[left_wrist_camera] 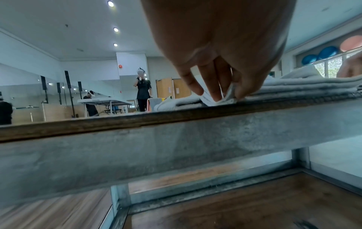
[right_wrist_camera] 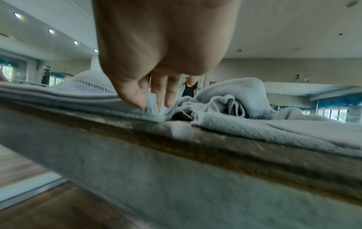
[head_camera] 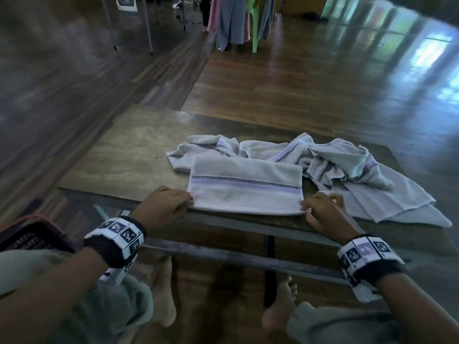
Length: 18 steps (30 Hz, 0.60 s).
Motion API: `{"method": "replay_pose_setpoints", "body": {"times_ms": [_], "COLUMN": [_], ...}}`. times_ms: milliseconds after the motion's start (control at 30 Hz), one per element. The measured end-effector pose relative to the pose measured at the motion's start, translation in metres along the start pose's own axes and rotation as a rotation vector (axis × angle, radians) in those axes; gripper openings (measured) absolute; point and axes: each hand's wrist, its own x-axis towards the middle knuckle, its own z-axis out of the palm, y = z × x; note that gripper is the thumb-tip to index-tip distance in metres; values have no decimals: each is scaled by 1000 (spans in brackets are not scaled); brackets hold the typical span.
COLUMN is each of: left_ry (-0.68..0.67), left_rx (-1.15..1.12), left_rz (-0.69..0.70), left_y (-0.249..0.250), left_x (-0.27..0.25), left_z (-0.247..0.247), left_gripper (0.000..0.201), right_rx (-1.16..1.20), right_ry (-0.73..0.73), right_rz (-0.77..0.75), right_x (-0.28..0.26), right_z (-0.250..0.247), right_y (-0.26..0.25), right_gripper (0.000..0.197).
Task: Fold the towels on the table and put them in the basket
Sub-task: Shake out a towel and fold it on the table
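A pale grey towel (head_camera: 244, 187) with a checked purple stripe lies folded flat at the near edge of the wooden table (head_camera: 119, 157). My left hand (head_camera: 165, 204) pinches its near left corner (left_wrist_camera: 225, 96) between thumb and fingers. My right hand (head_camera: 323, 209) pinches the near right corner (right_wrist_camera: 154, 102) the same way. Behind and to the right, several crumpled towels (head_camera: 335, 165) of the same kind lie in a heap. A dark basket with a red rim (head_camera: 29, 234) sits low at my left, partly cut off by the frame.
The table's metal frame (head_camera: 236, 256) runs under its near edge, with my bare feet (head_camera: 278, 311) below it. Hanging cloths and a green chair leg (head_camera: 255, 33) stand far back on the wooden floor. Other people (left_wrist_camera: 143, 88) stand at tables in the distance.
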Motion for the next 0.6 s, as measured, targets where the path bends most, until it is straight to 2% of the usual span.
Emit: {"method": "replay_pose_setpoints", "body": {"times_ms": [100, 167, 233, 267, 300, 333, 400, 467, 500, 533, 600], "left_ry": [-19, -129, -267, -286, -248, -145, 218, 569, 673, 716, 638], "left_rx": [-73, -133, -132, -141, -145, -146, -128, -78, -37, 2, 46], "left_rz": [-75, -169, -202, -211, -213, -199, -130, -66, -63, -69, -67], "left_y": [0, -3, -7, -8, -7, -5, -2, 1, 1, 1, 1], "left_x": [9, 19, 29, 35, 40, 46, 58, 67, 68, 68, 61], "left_z": [-7, -15, -26, -32, -39, -47, -63, -77, -80, -80, -70], "left_gripper": [15, 18, 17, 16, 13, 10, 18, 18, 15, 13, 12], "right_rx": [34, 54, 72, 86, 84, 79, 47, 11, -14, -36, -52], "right_ry": [-51, -152, -264, -290, -264, -170, 225, 606, 712, 753, 664], "right_rz": [19, 42, 76, 87, 100, 112, 134, 166, 159, 138, 92], "right_x": [3, 7, 14, 20, 27, 34, 46, 51, 50, 47, 38], "right_z": [-8, -19, -29, -35, -41, -46, -60, -79, -84, -87, -78], "right_y": [-3, -5, -5, -6, -5, -4, 1, 2, 1, -1, -3], "right_gripper": [17, 12, 9, 7, 6, 7, 25, 19, 12, 9, 14]}}
